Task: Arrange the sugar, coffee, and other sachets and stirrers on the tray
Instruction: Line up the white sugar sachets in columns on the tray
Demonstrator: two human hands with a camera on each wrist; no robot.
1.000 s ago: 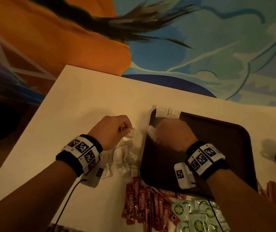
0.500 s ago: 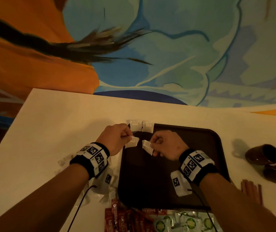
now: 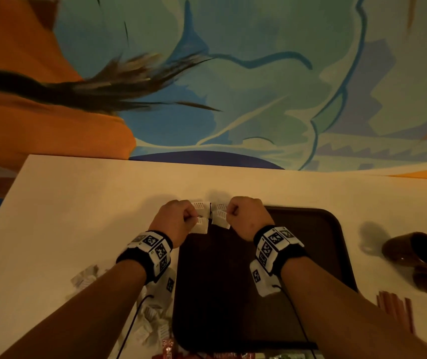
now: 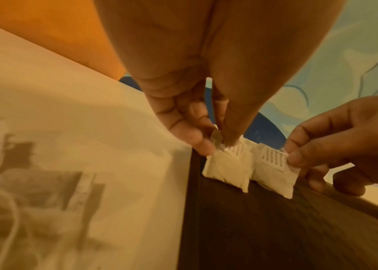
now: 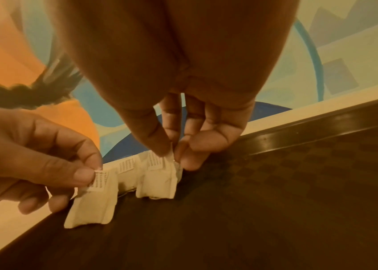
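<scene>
A dark brown tray (image 3: 310, 255) lies on the cream table. At its far-left corner two white sachets (image 3: 202, 205) lean against the rim. My left hand (image 3: 191, 217) pinches the top of another white sachet (image 3: 202, 227) between thumb and forefinger and holds it upright just in front of them. My right hand (image 3: 231, 211) pinches a second sachet (image 3: 220, 219) beside it. In the left wrist view the left hand (image 4: 220, 144) holds its sachet (image 4: 227, 168) on the tray floor. The right wrist view shows the right hand (image 5: 171, 153) on its sachet (image 5: 157, 180), also touching the tray.
Loose white sachets (image 3: 152, 320) lie on the table left of the tray. Red coffee sticks (image 3: 169, 351) and green sachets (image 3: 287, 356) sit at the near edge. Two brown cups (image 3: 412, 250) lie on their sides at the right, with brown stirrers (image 3: 396, 309) in front.
Both hands have carried their sachets from the pile and mid-tray up to the tray's far-left corner. The head view has tilted up.
</scene>
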